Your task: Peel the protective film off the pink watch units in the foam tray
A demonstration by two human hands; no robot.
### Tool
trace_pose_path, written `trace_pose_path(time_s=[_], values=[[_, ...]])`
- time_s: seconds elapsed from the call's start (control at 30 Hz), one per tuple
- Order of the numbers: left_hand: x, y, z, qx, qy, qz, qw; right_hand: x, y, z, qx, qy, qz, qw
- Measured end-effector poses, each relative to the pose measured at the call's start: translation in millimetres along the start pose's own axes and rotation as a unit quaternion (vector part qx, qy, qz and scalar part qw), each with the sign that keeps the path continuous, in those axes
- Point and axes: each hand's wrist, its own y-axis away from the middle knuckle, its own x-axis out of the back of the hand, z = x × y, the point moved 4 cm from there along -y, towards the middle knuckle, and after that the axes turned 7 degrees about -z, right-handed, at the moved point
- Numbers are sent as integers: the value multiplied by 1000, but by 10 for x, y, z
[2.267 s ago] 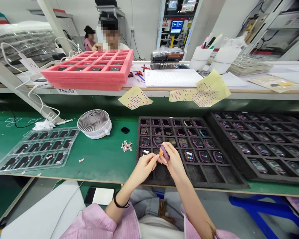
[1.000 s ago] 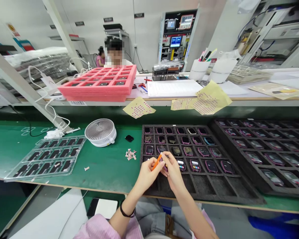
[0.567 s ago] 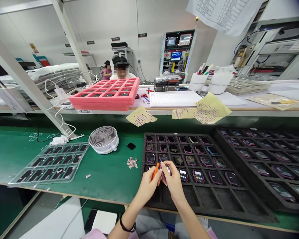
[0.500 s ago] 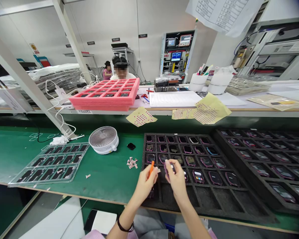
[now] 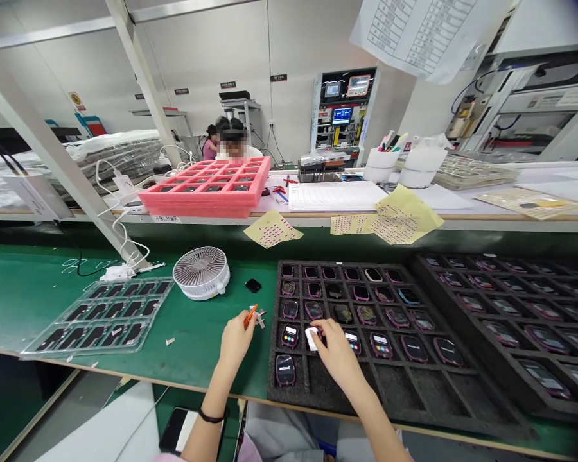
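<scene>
My left hand [image 5: 236, 340] is closed round a slim orange hand tool [image 5: 251, 315], whose exact kind I cannot make out. It is at the small heap of pinkish-white tabs [image 5: 261, 317] on the green bench. My right hand [image 5: 334, 350] grips a smartwatch [image 5: 311, 339] with a white lit screen, at a compartment in the fourth row of the black foam tray [image 5: 390, 385]. Fingers cover most of this watch. Beside it in the tray lie a watch with coloured icons [image 5: 289, 335] and, in the front row, a watch with a dark screen [image 5: 285, 370].
A white fan [image 5: 201, 273] and a clear tray of black parts [image 5: 101, 314] stand on the left. One dark watch piece [image 5: 253, 285] lies near the fan. Another foam tray [image 5: 515, 308] is at right. A pink foam tray [image 5: 205, 186] sits on the shelf; a person is behind it.
My left hand has moved left with the orange tool, from beside the other hand to the tabs. My right hand has lowered the watch toward the tray, its lit screen now showing.
</scene>
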Motion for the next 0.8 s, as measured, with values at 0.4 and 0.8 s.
trace_pose_path(time_s=[0.4, 0.8], values=[[12, 96, 258, -53, 88, 22, 994, 427, 261, 570, -137, 299, 37, 944], [-9, 381, 587, -103, 130, -20, 986, 348, 270, 366, -106, 310, 18, 945]])
